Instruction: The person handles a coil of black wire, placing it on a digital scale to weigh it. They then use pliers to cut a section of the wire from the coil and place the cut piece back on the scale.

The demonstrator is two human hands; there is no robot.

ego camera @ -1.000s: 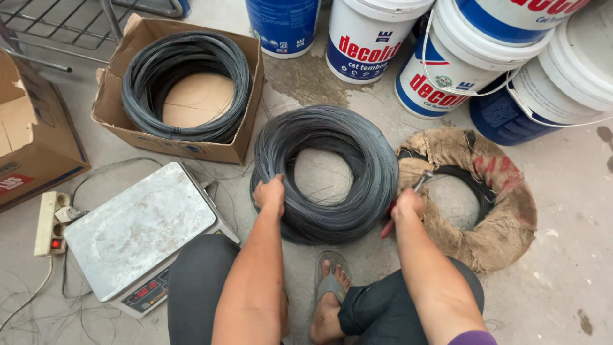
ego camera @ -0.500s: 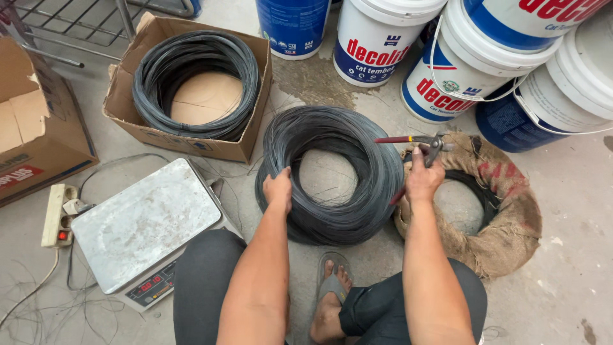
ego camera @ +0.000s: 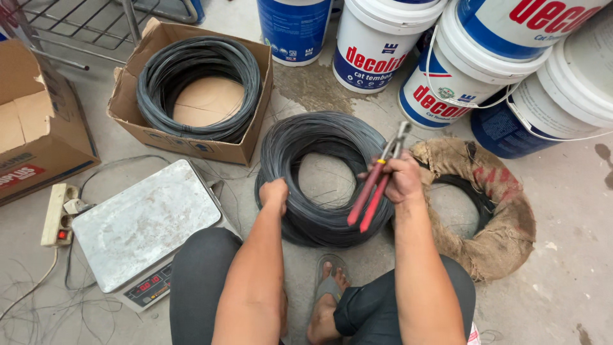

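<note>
Squatting over a coil of dark wire on the concrete floor, pliers in hand.

My left hand (ego camera: 274,193) rests on the near left rim of the wire coil (ego camera: 325,176), fingers curled over the strands and holding them. My right hand (ego camera: 401,179) is raised above the coil's right side, fingers wrapped tight around the red-handled pliers (ego camera: 377,179), whose metal tip points up and away from me. The coil lies flat on the floor just ahead of my knees. A burlap-wrapped coil (ego camera: 491,211) sits just right of it, a weighing scale (ego camera: 143,223) to the left, a cardboard box (ego camera: 191,89) with another coil beyond, and paint buckets (ego camera: 447,70) behind.
</note>
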